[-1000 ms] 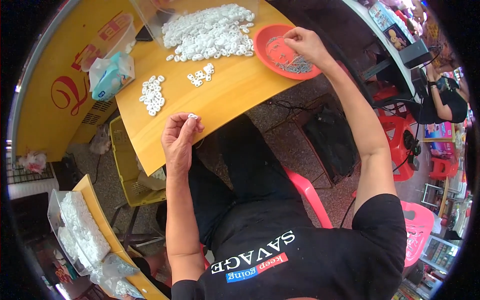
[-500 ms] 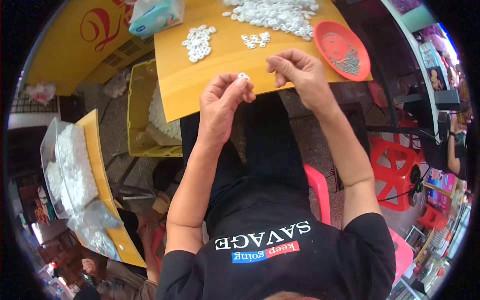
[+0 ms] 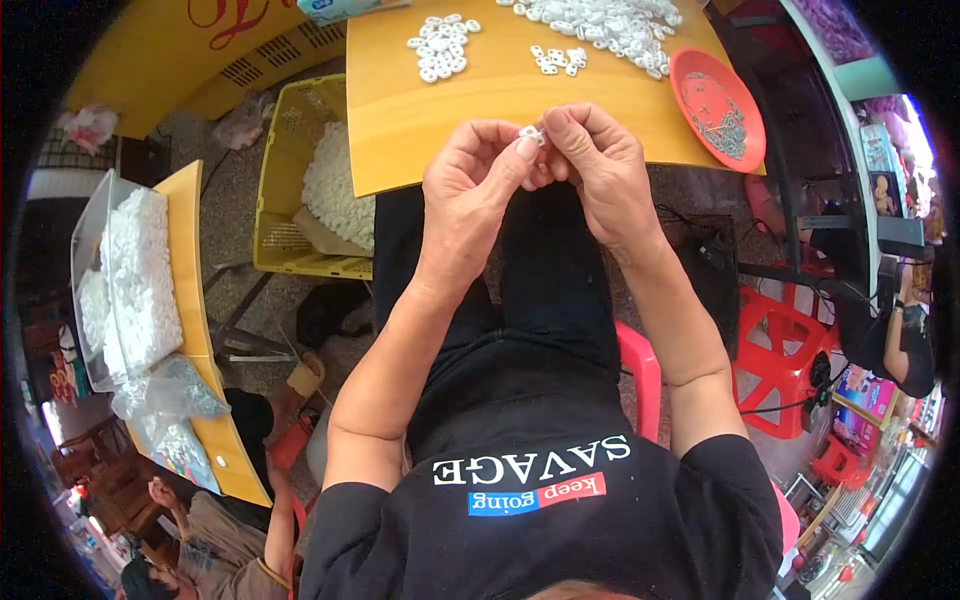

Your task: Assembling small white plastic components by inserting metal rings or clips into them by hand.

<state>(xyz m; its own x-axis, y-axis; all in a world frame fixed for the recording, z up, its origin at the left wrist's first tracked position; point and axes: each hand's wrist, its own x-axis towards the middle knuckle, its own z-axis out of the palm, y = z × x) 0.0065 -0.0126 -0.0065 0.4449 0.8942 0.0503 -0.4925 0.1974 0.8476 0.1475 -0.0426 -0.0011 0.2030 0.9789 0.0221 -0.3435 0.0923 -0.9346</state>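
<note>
Between its thumb and fingers my left hand (image 3: 465, 195) pinches a small white plastic piece (image 3: 531, 133) with holes in it. My right hand (image 3: 612, 175) meets it fingertip to fingertip, its thumb and finger pressed together at the piece's edge. Whatever the right fingers hold is too small to name. Both hands are over the near edge of the yellow table (image 3: 400, 135). Beyond them lie a small cluster of white pieces (image 3: 560, 60), a larger group (image 3: 440, 48) to the left and a big heap (image 3: 605, 22). Thin grey metal bits (image 3: 728, 138) fill part of a red plate (image 3: 688, 72) at right.
Left of the table stands a yellow crate (image 3: 268, 195) of white pieces. Farther left, a clear bin (image 3: 90, 240) and plastic bags (image 3: 170, 400) sit on another table. A tissue pack (image 3: 345, 8) is at the back. Red stool (image 3: 785, 345) at right; another person (image 3: 225, 550) lower left.
My right hand has come left and my left hand right, so their fingertips now meet at the white piece. The view has shifted, with the table higher in the picture.
</note>
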